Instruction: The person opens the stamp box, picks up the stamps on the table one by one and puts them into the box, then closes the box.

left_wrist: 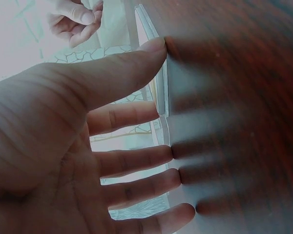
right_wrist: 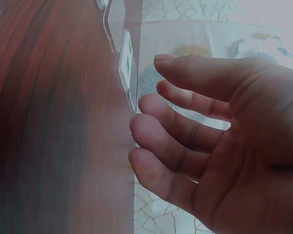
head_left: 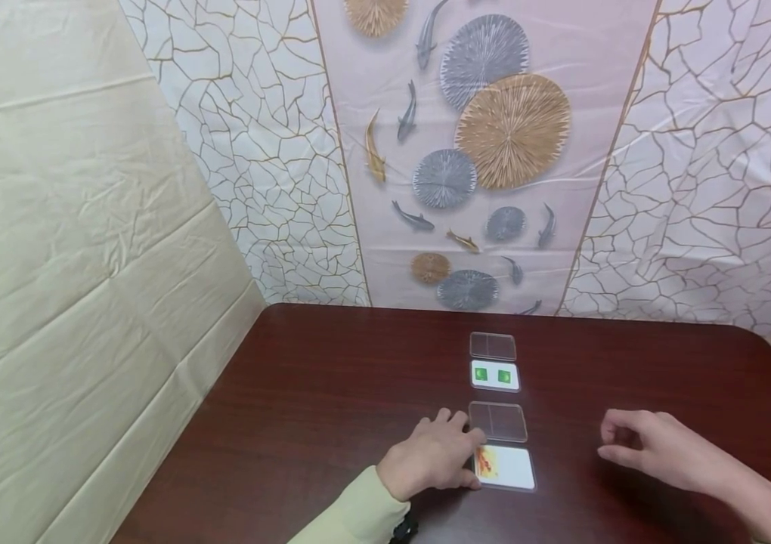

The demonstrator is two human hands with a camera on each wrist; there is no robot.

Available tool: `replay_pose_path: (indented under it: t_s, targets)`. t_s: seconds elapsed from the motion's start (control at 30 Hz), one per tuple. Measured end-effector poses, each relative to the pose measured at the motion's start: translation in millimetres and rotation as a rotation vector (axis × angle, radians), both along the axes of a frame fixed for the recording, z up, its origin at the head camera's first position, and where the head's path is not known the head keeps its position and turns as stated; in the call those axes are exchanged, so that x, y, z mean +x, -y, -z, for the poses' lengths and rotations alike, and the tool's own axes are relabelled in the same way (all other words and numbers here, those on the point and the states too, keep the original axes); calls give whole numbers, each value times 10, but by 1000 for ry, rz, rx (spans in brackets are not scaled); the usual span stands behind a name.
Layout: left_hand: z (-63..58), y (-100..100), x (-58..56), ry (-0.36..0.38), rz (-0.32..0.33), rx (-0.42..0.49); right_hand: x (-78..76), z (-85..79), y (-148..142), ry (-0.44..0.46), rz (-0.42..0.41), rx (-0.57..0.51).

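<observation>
A white card with an orange picture (head_left: 504,467) sits in a flat clear plastic case near the table's front. My left hand (head_left: 431,453) is at the left end of this case, thumb and index fingertips at its two left corners. The other left fingers are spread, their tips on the tabletop. Just beyond the card lies a clear rectangular plastic piece (head_left: 503,423). Farther back is a white card with two green pictures (head_left: 495,375), and behind it another clear plastic piece (head_left: 492,346). To the right, my right hand (head_left: 664,449) hovers over the table, fingers loosely curled around nothing.
The dark red-brown wooden table (head_left: 331,363) has rounded far corners. Behind it hangs a patterned cloth (head_left: 399,279) with fish and round leaf shapes. A plain cream cloth (head_left: 86,302) slopes down along the left side.
</observation>
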State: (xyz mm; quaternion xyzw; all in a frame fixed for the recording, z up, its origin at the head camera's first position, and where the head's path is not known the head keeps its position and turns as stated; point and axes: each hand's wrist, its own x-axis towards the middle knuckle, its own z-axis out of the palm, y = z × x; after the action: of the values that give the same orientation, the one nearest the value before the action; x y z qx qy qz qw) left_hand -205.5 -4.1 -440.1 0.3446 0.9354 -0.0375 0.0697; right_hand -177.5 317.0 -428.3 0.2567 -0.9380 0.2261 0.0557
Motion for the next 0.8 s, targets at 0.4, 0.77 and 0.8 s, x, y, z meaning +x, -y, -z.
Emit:
replay_pose_path:
  t_s: [0.4,0.77,0.8]
  targets:
    - [-22,-11,-2,19,-3,5,85,133,-314,-7,9,28]
    - [-29,-31,-7,16,2,8,211,218,-744,33,43,80]
    - [-30,-32,-5,15,2,8,217,225,-783,46,44,89]
